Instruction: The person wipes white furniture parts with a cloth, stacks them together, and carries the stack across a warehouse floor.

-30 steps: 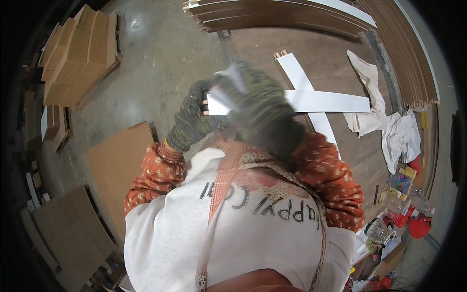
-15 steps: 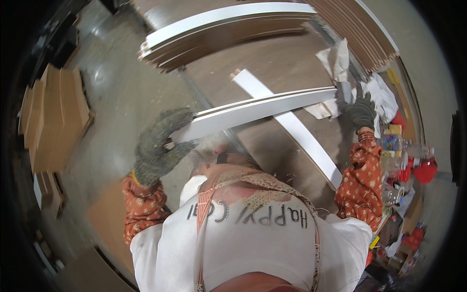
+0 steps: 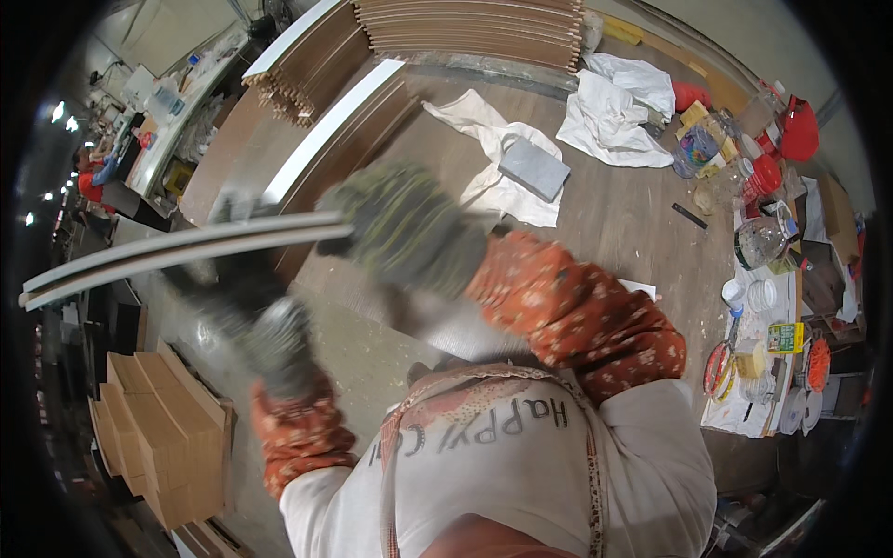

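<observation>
A long white strip of board [image 3: 158,248] is held level in front of my chest, its far end reaching out to the left. My right hand [image 3: 405,228], in a grey-green knit glove, is closed around the strip's near end. My left hand [image 3: 246,298], also gloved and blurred, grips the strip from below, further to the left. Both forearms wear orange patterned sleeves. Beneath the hands lies a brown wooden table [image 3: 605,214].
Stacks of brown boards [image 3: 474,28] and white-edged panels [image 3: 326,139] lie at the back. White cloths [image 3: 614,102] and a grey block [image 3: 533,168] rest on the table. Jars and small tools [image 3: 763,279] crowd the right. Cardboard pieces [image 3: 167,437] sit on the floor at left. Another person [image 3: 93,172] stands far left.
The white strip has swung round to the left; my right hand moved from the far right across to the middle, and my view turned leftward.
</observation>
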A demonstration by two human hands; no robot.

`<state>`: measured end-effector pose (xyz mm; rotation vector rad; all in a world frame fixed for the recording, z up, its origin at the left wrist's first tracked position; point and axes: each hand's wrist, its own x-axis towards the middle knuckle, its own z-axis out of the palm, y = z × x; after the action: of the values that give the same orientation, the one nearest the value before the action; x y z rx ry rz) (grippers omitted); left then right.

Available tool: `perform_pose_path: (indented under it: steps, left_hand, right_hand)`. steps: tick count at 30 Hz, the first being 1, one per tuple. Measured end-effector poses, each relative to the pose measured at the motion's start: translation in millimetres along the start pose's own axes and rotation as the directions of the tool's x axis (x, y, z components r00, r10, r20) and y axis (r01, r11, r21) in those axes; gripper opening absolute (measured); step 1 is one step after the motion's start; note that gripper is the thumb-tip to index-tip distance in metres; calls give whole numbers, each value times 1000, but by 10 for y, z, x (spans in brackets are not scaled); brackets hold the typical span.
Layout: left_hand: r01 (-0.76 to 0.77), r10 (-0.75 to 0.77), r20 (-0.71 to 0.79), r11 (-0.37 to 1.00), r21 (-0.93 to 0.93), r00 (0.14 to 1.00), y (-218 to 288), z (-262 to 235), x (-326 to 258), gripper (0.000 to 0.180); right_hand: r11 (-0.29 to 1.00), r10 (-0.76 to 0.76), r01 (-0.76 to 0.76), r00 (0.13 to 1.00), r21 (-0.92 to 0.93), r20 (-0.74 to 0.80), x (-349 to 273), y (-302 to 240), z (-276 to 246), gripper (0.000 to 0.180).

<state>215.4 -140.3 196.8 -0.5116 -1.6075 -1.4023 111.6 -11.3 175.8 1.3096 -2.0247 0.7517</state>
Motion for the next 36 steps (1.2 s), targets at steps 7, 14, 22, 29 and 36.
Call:
perform_pose_path:
  steps: [7,14,22,29,36]
  left_hand:
    - [259,-241,-422,966,-13,874,-100,136,353,52]
    - [117,-97,-83,952,283,992,635,-599,776,48]
    - [406,-695,92,516,754,713,-34,-253,-26,65]
    - [126,-697,260,451,884,668,-475,-455,-663,69]
    - [47,-785,257,341,939,564,-644,-121,-610,77]
  right_hand:
    - [950,-29,-8,993,312,113,-575,693,17,70]
    - [614,788,-474,325,-631,522,-1023,1979,-186,86]
    - [756,652,-299,254,-583,715,-1011,1995,-398,60]
    - [734,677,-384,362,-560,640,-1521,2067,-1429,115]
    - [943,193,23,775,-332,602,-1435,1888,-740,91]
